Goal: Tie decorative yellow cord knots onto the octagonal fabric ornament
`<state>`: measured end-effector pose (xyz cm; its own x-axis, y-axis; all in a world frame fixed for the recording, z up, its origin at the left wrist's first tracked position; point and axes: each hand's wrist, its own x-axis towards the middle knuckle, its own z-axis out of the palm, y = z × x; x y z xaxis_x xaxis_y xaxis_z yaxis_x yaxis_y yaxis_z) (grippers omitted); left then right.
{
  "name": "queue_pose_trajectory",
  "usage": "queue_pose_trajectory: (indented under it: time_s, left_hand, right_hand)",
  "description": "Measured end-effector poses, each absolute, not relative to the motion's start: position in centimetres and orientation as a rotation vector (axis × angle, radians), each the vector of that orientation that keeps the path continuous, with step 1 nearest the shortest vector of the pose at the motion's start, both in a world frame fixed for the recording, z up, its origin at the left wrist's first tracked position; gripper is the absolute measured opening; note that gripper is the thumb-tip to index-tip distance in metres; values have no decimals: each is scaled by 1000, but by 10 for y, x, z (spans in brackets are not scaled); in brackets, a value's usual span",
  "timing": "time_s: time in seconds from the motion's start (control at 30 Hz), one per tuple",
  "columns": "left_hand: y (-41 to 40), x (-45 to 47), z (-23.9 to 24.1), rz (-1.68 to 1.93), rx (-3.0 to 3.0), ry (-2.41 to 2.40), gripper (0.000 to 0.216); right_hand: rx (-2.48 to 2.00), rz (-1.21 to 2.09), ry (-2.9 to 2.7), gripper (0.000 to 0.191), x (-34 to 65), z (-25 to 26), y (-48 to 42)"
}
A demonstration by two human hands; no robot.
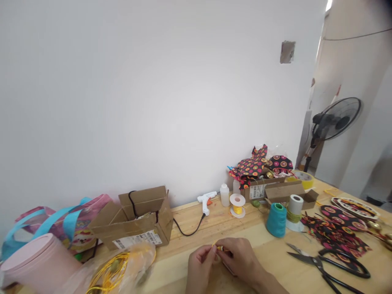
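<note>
Near the front edge of the wooden table, my left hand (200, 265) and my right hand (240, 255) meet, fingertips pinched together. A short bit of yellow cord (218, 246) shows between the fingers of both hands; the rest of it is hidden. Behind them stands a spool of yellow cord (237, 209). To the left, a clear plastic bag (143, 259) holds coiled yellow cord (114, 265). Black-handled scissors (318, 261) lie with blades apart to the right of my right hand.
A cardboard box (165, 224), pink container (39, 261) and bag (55, 218) stand left. Along the wall are a white glue gun (205, 202) and bottle (224, 196). At right sit a teal thread cone (276, 220), patterned fabric pieces (330, 234) and a filled box (257, 190).
</note>
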<state>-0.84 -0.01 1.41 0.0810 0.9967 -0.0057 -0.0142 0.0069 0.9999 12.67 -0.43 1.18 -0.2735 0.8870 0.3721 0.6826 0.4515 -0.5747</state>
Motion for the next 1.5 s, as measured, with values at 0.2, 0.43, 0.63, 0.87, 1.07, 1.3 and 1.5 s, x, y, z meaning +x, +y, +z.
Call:
queue_pose_trajectory:
  time_s: [0.2,0.43,0.63,0.87,1.07,1.3,1.5]
  left_hand:
    - [-3,-12,21,1141,1332,1134,19]
    - [0,-14,12,1220,1305,1176,17]
    - [1,-12,13,1299,1311,1192,15]
    - [-3,-12,21,1304,1351,1217,16]
    - [-6,-10,21,1234,1378,1179,18]
    - [-7,-9,20,1154,1275,1067,24]
    - [-3,-12,19,1176,1117,1061,30]
  right_hand:
    - [-1304,262,-2058,14,128,15,-4]
    - [-1245,199,-2027,16,125,12,-4]
    - [-1262,250,-1996,14,125,14,-5]
    - [-1225,399,-1938,15,124,25,-10]
    - [-1181,526,-1891,19,123,24,-9]
    - [-1096,795,-1618,16,118,17,-2]
    - [-837,1137,-1294,21,136,31,0]
